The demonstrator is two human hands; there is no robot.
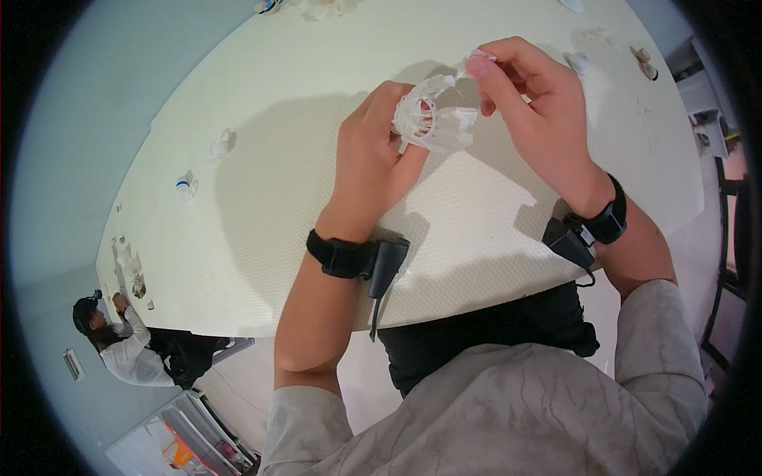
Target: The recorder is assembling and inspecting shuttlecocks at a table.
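Note:
My left hand (pixel 373 147) is closed around a white, ring-shaped piece (pixel 432 131) with thin petal-like flaps and a ribbed opening. It is held above the pale tabletop, its open side facing right, and its exact kind I cannot make out. With thumb and fingers pinched, my right hand (pixel 540 103) holds the tip of a thin white strip (pixel 468 67) at the piece's upper right edge. The strip appears to reach from my fingertips to the piece. My left fingers partly hide its back side.
The rounded white table (pixel 278 246) carries a blue-banded white item (pixel 185 185), a small clear cup-like item (pixel 222 144) and a white piece (pixel 578 62). Small brown items (pixel 647 65) lie at the far right. Another person (pixel 131 349) sits at the table's left end.

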